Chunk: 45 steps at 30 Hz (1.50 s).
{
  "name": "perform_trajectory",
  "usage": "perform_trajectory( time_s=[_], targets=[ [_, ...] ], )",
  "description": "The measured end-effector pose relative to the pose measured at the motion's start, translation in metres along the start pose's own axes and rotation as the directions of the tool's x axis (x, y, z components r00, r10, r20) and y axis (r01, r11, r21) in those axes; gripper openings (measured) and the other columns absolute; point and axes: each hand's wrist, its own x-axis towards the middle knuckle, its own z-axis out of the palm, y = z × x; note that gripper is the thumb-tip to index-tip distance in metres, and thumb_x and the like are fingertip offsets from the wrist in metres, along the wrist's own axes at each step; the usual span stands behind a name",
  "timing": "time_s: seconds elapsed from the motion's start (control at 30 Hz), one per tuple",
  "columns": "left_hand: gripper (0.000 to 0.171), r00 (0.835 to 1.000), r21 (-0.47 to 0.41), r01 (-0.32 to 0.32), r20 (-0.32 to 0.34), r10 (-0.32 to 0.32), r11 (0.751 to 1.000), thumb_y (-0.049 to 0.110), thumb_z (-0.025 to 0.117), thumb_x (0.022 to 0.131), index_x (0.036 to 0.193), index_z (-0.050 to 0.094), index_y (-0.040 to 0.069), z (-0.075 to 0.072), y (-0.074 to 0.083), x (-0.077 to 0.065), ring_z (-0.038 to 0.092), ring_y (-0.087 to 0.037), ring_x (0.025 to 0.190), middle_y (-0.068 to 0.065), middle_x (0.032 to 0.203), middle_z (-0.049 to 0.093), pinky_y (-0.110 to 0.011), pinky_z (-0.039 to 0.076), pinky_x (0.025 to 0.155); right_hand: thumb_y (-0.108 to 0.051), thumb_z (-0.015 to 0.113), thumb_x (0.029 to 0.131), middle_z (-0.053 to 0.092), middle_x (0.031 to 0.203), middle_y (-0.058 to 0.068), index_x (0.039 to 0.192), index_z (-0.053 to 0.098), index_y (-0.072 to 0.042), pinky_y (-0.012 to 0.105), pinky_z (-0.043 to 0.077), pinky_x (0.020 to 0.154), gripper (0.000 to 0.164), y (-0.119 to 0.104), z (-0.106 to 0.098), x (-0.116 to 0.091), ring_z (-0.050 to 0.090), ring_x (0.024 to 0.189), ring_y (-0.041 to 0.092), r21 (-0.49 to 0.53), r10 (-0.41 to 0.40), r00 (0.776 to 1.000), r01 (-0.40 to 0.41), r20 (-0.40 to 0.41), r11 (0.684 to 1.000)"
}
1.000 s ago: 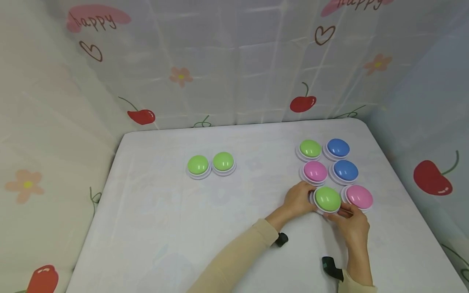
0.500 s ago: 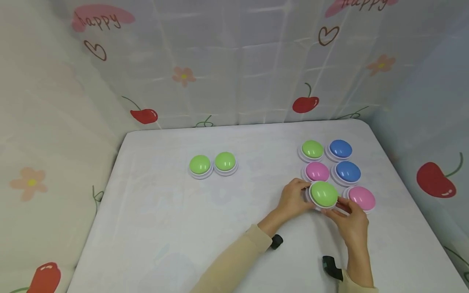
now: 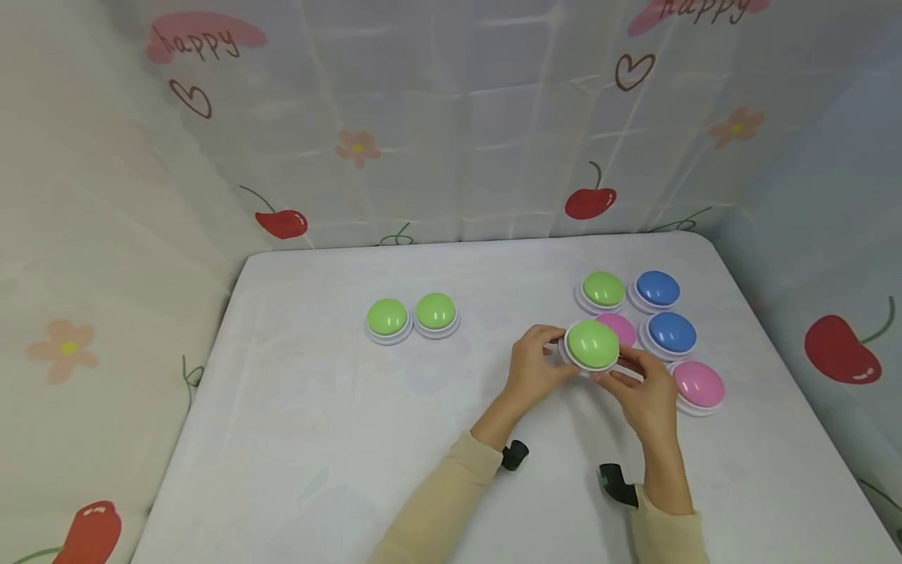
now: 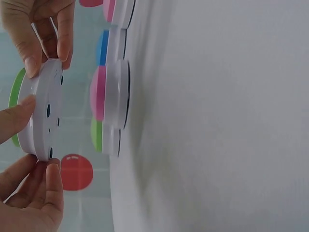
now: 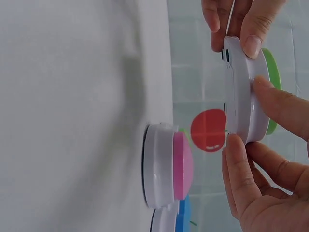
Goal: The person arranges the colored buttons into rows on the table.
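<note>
Between my two hands is a green dome push button (image 3: pixel 592 345) with a round white base. My left hand (image 3: pixel 530 370) pinches its left side, and my right hand (image 3: pixel 648 395) its right side, thumbs on the near edge. Both wrist views show the button's base (image 4: pixel 43 111) raised off the table, small dark holes on its underside. In the head view it overlaps a pink button (image 3: pixel 622 326). Close to the right hand sits another pink button (image 3: pixel 699 384). Behind are two blue buttons, one nearer (image 3: pixel 672 332) and one farther (image 3: pixel 658 288), and a green one (image 3: pixel 603 289).
Left of the hands, two more green buttons, a left one (image 3: pixel 387 316) and a right one (image 3: pixel 435 311), stand side by side on the white table (image 3: pixel 317 407). A printed curtain (image 3: pixel 458 157) hangs along the table's back and sides.
Both hands have lifted the green button off its spot beside the near pink one and carried it left and slightly away. It now covers part of the other pink button.
</note>
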Motion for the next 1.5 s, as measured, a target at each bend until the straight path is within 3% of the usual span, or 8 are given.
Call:
perform_trajectory(
  time_s=[0.27, 0.5, 0.6, 0.73, 0.87, 1.1, 1.3, 1.5],
  targets=[
    [0.051, 0.995, -0.055, 0.07, -0.069, -0.074, 0.996, 0.012, 0.088, 0.069, 0.116, 0.068, 0.004, -0.023, -0.008, 0.005, 0.064, -0.016, 0.104, -0.007, 0.113, 0.066, -0.015, 0.053, 0.082, 0.001, 0.08, 0.076, 0.06, 0.122, 0.021, 0.129, 0.057, 0.006, 0.005, 0.05, 0.076, 0.058, -0.014, 0.019, 0.017, 0.06, 0.109, 0.03, 0.056, -0.062, 0.996, 0.058, 0.071, 0.997],
    [0.052, 0.986, -0.085, 0.085, -0.135, -0.096, 0.993, 0.01, 0.088, 0.069, 0.117, 0.068, 0.003, -0.038, -0.017, 0.008, 0.064, -0.02, 0.104, -0.01, 0.114, 0.066, -0.028, 0.058, 0.083, 0.003, 0.079, 0.076, 0.059, 0.122, 0.024, 0.128, 0.057, 0.007, 0.008, 0.052, 0.078, 0.057, -0.026, 0.035, 0.03, 0.061, 0.11, 0.035, 0.1, -0.107, 0.987, 0.095, 0.124, 0.991],
    [0.053, 0.979, -0.091, 0.092, -0.172, -0.107, 0.992, 0.009, 0.088, 0.068, 0.117, 0.068, 0.002, -0.043, -0.021, 0.01, 0.064, -0.022, 0.103, -0.011, 0.114, 0.066, -0.027, 0.058, 0.081, 0.003, 0.08, 0.075, 0.06, 0.123, 0.024, 0.128, 0.057, 0.007, 0.014, 0.053, 0.081, 0.057, -0.03, 0.043, 0.036, 0.062, 0.11, 0.036, 0.108, -0.128, 0.981, 0.113, 0.143, 0.988],
    [0.052, 0.968, -0.095, 0.119, -0.212, -0.137, 0.988, 0.008, 0.088, 0.068, 0.116, 0.068, 0.002, -0.048, -0.026, 0.012, 0.064, -0.023, 0.102, -0.011, 0.115, 0.067, -0.026, 0.057, 0.082, 0.002, 0.08, 0.076, 0.057, 0.125, 0.025, 0.128, 0.057, 0.007, 0.029, 0.055, 0.087, 0.057, -0.034, 0.054, 0.043, 0.062, 0.112, 0.038, 0.096, -0.136, 0.977, 0.121, 0.166, 0.988],
    [0.051, 0.955, -0.103, 0.127, -0.258, -0.15, 0.987, 0.007, 0.087, 0.067, 0.114, 0.069, 0.001, -0.053, -0.033, 0.013, 0.065, -0.025, 0.1, -0.013, 0.116, 0.069, -0.032, 0.058, 0.083, 0.002, 0.08, 0.076, 0.055, 0.126, 0.025, 0.129, 0.056, 0.008, 0.039, 0.054, 0.09, 0.058, -0.038, 0.065, 0.05, 0.06, 0.116, 0.039, 0.096, -0.14, 0.972, 0.124, 0.187, 0.988],
    [0.048, 0.923, -0.108, 0.141, -0.344, -0.17, 0.984, 0.001, 0.086, 0.067, 0.112, 0.068, -0.004, -0.056, -0.046, 0.012, 0.066, -0.027, 0.105, -0.018, 0.114, 0.069, -0.035, 0.059, 0.084, -0.001, 0.08, 0.076, 0.055, 0.126, 0.024, 0.13, 0.056, 0.007, 0.036, 0.056, 0.09, 0.06, -0.04, 0.085, 0.062, 0.059, 0.118, 0.037, 0.107, -0.146, 0.957, 0.122, 0.25, 0.987],
    [0.05, 0.901, -0.126, 0.196, -0.368, -0.23, 0.972, -0.001, 0.084, 0.068, 0.115, 0.067, -0.007, -0.058, -0.054, 0.013, 0.064, -0.031, 0.106, -0.021, 0.115, 0.065, -0.037, 0.059, 0.086, -0.002, 0.08, 0.077, 0.054, 0.127, 0.024, 0.131, 0.055, 0.007, 0.037, 0.055, 0.093, 0.06, -0.039, 0.098, 0.068, 0.058, 0.12, 0.038, 0.09, -0.129, 0.949, 0.107, 0.289, 0.99],
    [0.047, 0.881, -0.081, 0.223, -0.409, -0.237, 0.971, 0.0, 0.084, 0.069, 0.113, 0.068, -0.006, -0.056, -0.063, 0.011, 0.065, -0.029, 0.102, -0.018, 0.113, 0.067, -0.032, 0.059, 0.084, 0.002, 0.08, 0.076, 0.054, 0.126, 0.024, 0.13, 0.055, 0.008, 0.036, 0.056, 0.093, 0.06, -0.038, 0.109, 0.072, 0.059, 0.119, 0.037, 0.097, -0.117, 0.945, 0.091, 0.306, 0.991]
  ],
)
